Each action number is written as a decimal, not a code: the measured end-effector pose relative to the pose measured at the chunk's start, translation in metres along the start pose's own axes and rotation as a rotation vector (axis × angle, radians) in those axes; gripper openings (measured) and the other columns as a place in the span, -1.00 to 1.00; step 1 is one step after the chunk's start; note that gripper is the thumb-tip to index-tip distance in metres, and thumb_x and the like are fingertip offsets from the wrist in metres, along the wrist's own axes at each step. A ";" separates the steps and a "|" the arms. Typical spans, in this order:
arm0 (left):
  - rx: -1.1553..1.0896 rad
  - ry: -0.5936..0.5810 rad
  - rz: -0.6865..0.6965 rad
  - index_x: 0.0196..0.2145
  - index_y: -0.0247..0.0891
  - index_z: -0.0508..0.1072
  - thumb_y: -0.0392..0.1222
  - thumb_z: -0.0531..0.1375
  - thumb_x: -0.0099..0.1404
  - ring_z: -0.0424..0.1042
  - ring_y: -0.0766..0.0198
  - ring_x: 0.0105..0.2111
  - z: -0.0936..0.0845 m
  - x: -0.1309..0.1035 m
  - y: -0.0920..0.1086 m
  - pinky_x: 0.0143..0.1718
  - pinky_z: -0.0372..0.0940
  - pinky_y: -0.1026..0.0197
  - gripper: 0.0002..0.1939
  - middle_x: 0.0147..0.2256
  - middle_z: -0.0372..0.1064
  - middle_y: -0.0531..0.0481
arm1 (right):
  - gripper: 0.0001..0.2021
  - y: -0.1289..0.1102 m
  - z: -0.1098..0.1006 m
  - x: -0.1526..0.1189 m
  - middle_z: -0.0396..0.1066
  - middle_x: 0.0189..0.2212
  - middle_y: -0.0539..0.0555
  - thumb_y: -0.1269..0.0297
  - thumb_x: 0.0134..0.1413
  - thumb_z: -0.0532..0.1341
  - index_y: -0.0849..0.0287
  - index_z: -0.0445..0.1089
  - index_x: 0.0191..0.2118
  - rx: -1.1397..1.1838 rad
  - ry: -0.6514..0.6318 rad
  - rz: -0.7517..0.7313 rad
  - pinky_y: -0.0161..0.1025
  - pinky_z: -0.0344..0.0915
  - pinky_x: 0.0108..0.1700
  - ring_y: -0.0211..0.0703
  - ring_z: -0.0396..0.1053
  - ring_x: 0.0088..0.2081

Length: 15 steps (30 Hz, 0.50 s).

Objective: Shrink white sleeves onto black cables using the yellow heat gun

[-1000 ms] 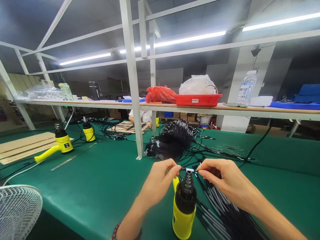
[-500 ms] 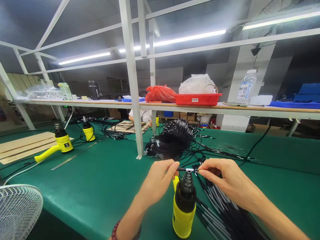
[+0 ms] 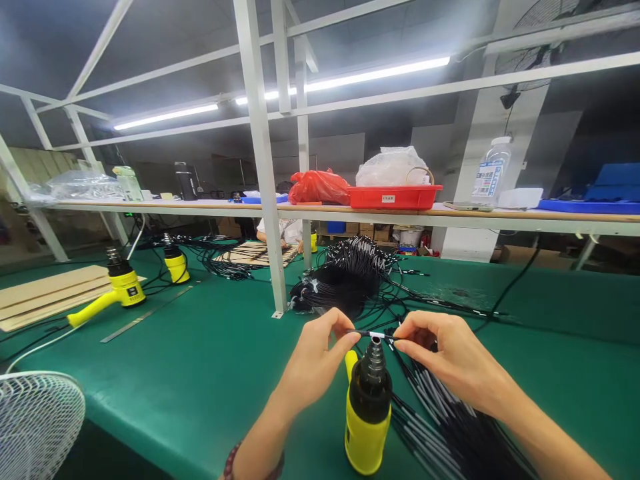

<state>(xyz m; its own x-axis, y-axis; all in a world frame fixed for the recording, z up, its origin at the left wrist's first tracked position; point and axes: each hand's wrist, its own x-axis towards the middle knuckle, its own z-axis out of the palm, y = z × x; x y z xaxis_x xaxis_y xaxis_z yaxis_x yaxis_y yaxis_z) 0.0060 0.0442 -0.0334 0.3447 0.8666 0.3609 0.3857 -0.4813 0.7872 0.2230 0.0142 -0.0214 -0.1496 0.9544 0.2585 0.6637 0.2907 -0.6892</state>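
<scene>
A thin black cable with a white sleeve stretches level between my two hands, just over the nozzle of a yellow heat gun that stands upright on the green mat. My left hand pinches its left end between thumb and fingers. The other side is pinched by my right hand, close to the sleeve. Beneath and beyond my right forearm lies a bundle of black and grey cables. Fingers partly hide both ends of the held cable.
A coiled heap of black cables lies behind my hands by a white post. More yellow heat guns and boards are at left, a white fan near. Across the bench is another person's sleeve.
Both hands have risen slightly, lifting the cable a little higher above the heat gun's nozzle. The view has shifted very slightly.
</scene>
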 end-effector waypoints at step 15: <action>0.081 0.005 0.025 -0.48 -0.24 0.37 -0.04 0.07 0.43 0.28 0.25 -0.38 0.000 -0.001 -0.002 -0.32 0.10 0.22 -0.64 -0.46 0.34 0.08 | -0.72 -0.005 0.000 -0.004 0.37 -0.51 -0.04 0.15 0.24 0.08 0.10 0.36 -0.45 -0.077 -0.045 -0.025 -0.25 0.09 -0.40 -0.20 0.22 -0.45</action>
<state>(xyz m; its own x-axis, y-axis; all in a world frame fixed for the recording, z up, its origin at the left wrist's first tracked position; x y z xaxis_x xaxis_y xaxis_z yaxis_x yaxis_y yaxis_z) 0.0050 0.0443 -0.0354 0.3509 0.8547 0.3825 0.4451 -0.5116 0.7349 0.2205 0.0089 -0.0191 -0.1980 0.9496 0.2429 0.7133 0.3096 -0.6288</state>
